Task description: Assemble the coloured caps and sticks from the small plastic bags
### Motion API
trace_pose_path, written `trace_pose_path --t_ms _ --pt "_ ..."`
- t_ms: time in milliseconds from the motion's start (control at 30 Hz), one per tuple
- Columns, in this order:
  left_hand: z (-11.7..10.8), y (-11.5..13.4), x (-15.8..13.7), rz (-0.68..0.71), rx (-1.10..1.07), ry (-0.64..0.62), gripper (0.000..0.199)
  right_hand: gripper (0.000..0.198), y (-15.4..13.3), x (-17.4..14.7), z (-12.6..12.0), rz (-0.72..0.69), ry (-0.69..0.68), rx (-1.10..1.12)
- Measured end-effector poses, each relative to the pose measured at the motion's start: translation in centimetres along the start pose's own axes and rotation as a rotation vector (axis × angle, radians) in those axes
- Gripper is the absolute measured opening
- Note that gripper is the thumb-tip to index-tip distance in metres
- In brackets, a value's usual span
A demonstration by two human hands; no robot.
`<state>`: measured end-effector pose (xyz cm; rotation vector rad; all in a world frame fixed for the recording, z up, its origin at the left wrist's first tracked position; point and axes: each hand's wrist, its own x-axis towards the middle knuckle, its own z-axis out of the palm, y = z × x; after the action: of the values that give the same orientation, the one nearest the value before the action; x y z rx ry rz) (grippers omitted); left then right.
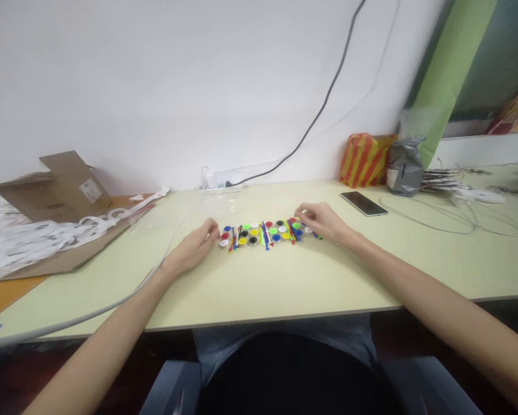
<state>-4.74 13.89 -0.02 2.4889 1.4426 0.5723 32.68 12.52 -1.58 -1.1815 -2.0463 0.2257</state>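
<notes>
A row of small coloured round discs (254, 232), several in white, yellow, black, red, green and blue and apparently in clear plastic, lies across the table in front of me. Thin coloured sticks (265, 235) lie in bunches among them. At the row's left end is my left hand (199, 243), its fingers curled together and touching or nearly touching the edge. My right hand (321, 221) reaches over the right end with thumb and forefinger pinched. Whatever lies between the fingertips of either hand is too small or hidden to name.
A pale table (259, 288) stands against the wall. On the left lie an open cardboard box (68, 187) and white strips (38, 236); a grey cable (112, 305) crosses my left forearm. Rightward are a phone (364, 203), a striped bag (365, 160), a grey bag (404, 167) and thin wire (435, 227).
</notes>
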Motion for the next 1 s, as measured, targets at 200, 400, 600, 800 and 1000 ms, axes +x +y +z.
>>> trace_pose_path --t_ms 200,400,600,800,1000 --pt "0.32 -0.64 0.14 0.017 -0.052 0.0 0.035 0.026 0.18 0.06 -0.01 0.013 0.014 -0.021" --pt "0.54 -0.81 0.11 0.01 -0.101 0.042 0.048 0.025 0.46 0.07 0.05 0.016 0.007 -0.023" --pt "0.44 -0.08 -0.05 0.002 -0.172 -0.1 0.058 0.025 0.15 0.04 -0.05 0.019 -0.001 -0.019" --pt "0.27 -0.2 -0.26 0.028 -0.14 -0.046 0.064 0.024 0.13 0.08 -0.06 0.015 0.006 -0.024" --pt "0.38 -1.0 -0.22 0.056 -0.092 -0.063 0.079 0.025 0.04 -0.01 -0.13 0.014 -0.001 -0.015"
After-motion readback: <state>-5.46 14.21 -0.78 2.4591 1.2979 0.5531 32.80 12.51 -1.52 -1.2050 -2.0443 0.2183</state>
